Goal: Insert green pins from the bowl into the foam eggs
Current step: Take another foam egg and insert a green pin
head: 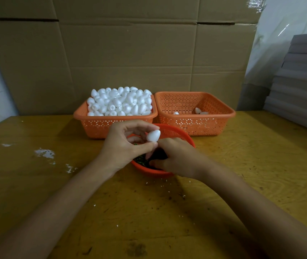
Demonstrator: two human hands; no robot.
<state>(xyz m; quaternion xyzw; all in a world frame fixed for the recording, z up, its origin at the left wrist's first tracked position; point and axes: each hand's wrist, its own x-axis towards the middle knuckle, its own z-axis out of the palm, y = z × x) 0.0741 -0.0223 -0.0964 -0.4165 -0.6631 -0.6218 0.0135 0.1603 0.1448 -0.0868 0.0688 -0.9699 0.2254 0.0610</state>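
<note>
Dozens of white foam eggs heap above the rim of the left orange basket, matte and smooth, each with one blunt end and one narrower end; just in front of that basket the left hand pinches a single egg between thumb and fingertips, holding it over the round orange bowl with its narrow end tilted up and to the right; green pins show as a dark tangle in the bowl's bottom, mostly hidden by both hands; the right hand reaches into the bowl from the right, fingers curled downward and a knuckle just beside the egg's lower end, and whether it grips a pin cannot be told from this angle; to the right, rim against rim with the first, a second orange basket holds only a few eggs on its floor.

Underneath lies a yellow-brown wooden table, scuffed and spotted; white smears mark its left side, and small white crumbs lie in front of the bowl; flattened brown cardboard stands behind the baskets; grey boards are stacked at the far right.
</note>
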